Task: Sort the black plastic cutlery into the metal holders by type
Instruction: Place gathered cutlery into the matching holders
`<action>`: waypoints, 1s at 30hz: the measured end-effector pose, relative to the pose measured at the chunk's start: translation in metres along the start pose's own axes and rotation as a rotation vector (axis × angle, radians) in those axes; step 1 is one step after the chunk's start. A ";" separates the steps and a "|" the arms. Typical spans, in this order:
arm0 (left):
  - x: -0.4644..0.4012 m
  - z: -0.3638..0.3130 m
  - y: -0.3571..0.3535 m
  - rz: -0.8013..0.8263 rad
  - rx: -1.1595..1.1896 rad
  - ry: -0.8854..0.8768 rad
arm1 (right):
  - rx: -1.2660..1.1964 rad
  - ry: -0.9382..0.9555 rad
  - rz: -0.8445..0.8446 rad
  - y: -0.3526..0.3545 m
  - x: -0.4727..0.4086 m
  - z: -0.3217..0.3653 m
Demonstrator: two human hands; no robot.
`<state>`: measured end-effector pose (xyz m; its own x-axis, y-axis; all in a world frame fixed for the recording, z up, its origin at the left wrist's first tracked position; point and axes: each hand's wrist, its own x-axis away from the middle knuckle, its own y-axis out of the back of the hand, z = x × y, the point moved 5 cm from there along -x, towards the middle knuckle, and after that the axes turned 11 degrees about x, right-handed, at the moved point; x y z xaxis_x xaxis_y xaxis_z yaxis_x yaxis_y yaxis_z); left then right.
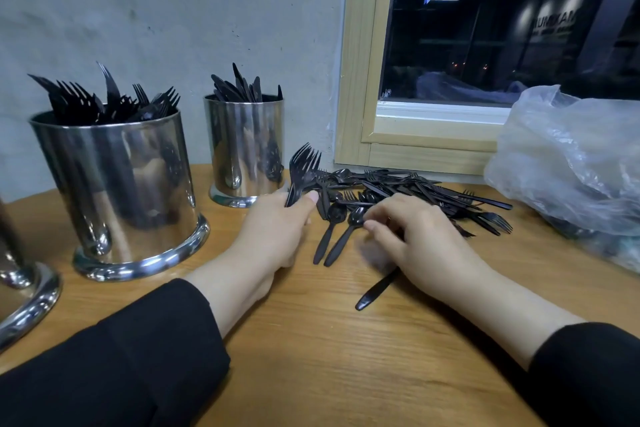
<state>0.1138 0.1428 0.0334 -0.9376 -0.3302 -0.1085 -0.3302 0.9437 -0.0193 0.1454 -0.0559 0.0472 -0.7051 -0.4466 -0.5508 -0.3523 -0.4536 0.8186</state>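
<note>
A loose pile of black plastic cutlery [408, 196] lies on the wooden table [311, 340] below the window. My left hand [277, 229] grips a bunch of black forks [304, 166], tines up, beside the pile. My right hand [419, 239] rests on the pile's near edge, fingers curled over a black piece whose handle [375, 291] sticks out beneath the palm. Two spoons [337, 236] lie between my hands. The large metal holder [121, 194] at left is full of forks. The smaller metal holder [247, 149] behind it has knives.
A third metal holder [24, 291] shows only its base at the far left edge. A crumpled clear plastic bag [571, 163] sits at the right. A grey wall and a wood-framed window [360, 87] close off the back.
</note>
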 end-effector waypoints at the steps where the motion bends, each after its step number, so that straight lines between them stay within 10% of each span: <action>1: 0.001 0.001 -0.001 0.017 -0.017 0.013 | 0.034 0.021 0.013 -0.002 0.000 0.003; 13: 0.009 -0.009 -0.014 0.093 -0.173 -0.076 | 0.044 0.132 0.442 0.017 0.037 -0.042; 30: 0.028 -0.017 -0.038 0.442 -0.524 -0.227 | 0.010 0.052 -0.155 0.033 0.021 -0.025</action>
<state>0.0983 0.0970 0.0484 -0.9686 0.1459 -0.2012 0.0125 0.8371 0.5470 0.1343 -0.1000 0.0586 -0.6094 -0.4111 -0.6780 -0.4607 -0.5124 0.7247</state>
